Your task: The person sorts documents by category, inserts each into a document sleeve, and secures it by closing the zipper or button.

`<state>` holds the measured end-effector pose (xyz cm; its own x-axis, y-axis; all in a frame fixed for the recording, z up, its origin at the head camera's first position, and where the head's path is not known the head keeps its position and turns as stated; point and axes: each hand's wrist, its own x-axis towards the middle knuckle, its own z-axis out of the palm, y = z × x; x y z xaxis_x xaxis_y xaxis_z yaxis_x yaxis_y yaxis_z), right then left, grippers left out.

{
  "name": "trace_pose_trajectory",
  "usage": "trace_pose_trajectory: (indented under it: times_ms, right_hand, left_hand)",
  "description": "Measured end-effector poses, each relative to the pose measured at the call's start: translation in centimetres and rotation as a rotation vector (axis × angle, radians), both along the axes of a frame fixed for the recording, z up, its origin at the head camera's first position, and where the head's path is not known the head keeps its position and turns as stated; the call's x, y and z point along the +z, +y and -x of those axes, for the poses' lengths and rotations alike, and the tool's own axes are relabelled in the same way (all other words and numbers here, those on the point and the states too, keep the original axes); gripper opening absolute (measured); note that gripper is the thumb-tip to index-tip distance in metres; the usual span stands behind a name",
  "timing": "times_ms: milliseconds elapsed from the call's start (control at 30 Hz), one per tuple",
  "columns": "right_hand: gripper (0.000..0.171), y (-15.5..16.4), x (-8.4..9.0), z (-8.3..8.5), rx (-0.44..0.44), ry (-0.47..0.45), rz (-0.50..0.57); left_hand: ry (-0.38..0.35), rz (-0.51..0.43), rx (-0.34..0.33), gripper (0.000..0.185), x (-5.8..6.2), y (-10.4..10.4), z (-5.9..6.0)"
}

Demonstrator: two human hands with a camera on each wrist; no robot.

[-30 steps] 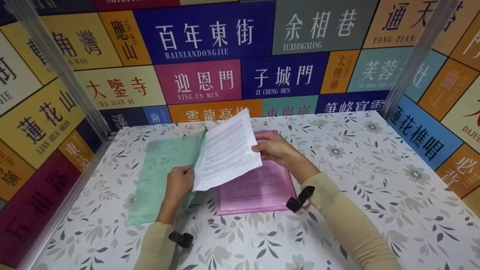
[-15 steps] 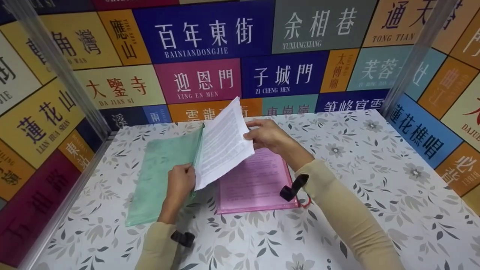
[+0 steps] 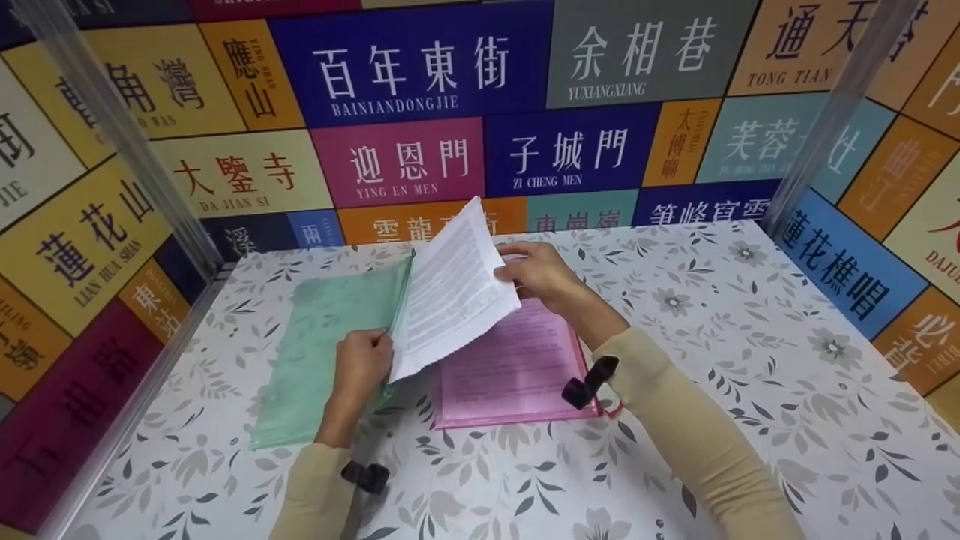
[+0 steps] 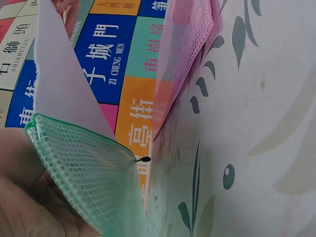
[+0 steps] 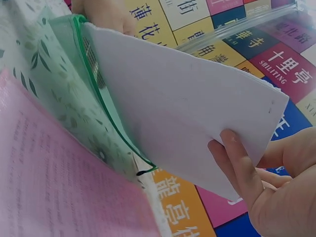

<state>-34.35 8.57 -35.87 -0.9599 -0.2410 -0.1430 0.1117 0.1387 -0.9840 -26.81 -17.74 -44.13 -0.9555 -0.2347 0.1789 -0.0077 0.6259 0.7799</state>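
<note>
A green mesh zip pouch (image 3: pixel 322 345) lies at the left of the table, its mouth edge lifted. My left hand (image 3: pixel 363 363) grips that edge near its front corner, as the left wrist view also shows with the green mesh (image 4: pixel 74 168) beside the fingers. White printed sheets (image 3: pixel 450 300) slant upward out of the pouch mouth, one long side inside it. My right hand (image 3: pixel 536 274) pinches their free right edge; in the right wrist view two fingers (image 5: pixel 237 158) lie against the blank back, the thumb hidden behind the paper.
A pink zip pouch (image 3: pixel 502 382) with printed pages inside lies flat to the right, partly under the raised sheets. A red pull loop (image 3: pixel 613 409) sits at its corner. Behind the flower-patterned table (image 3: pixel 720 390) stands a wall of coloured name signs (image 3: pixel 405 67).
My right hand has moved up and slightly left with the sheets, then a little back to the right. More of the pink pouch's front shows. My left hand stays almost in place.
</note>
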Motion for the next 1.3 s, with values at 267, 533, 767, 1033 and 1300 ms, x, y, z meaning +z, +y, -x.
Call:
trace_pose_trajectory:
  times_ms: [267, 533, 767, 1033, 1300]
  right_hand:
    - [0.047, -0.9, 0.1, -0.5, 0.003, 0.052, -0.054]
    - [0.044, -1.5, -1.1, -1.0, 0.042, 0.013, 0.058]
    - [0.051, -1.9, -2.9, -1.4, 0.085, -0.069, 0.138]
    - [0.060, -2.3, -4.4, -1.7, 0.115, -0.135, 0.139]
    - [0.062, -2.7, -4.8, -2.3, 0.145, -0.093, 0.137]
  left_hand:
    - [0.002, -0.024, -0.023, 0.044, -0.1, -0.1, -0.1]
    - [0.049, -0.033, -0.040, 0.046, 0.0, -0.3, -0.1]
    - [0.040, -0.027, -0.022, 0.043, -0.1, -0.3, -0.1]
    - [0.015, -0.011, -0.001, 0.038, -0.2, 0.1, -0.1]
    - [-0.155, 0.035, -0.025, 0.048, -0.8, 0.0, 0.2]
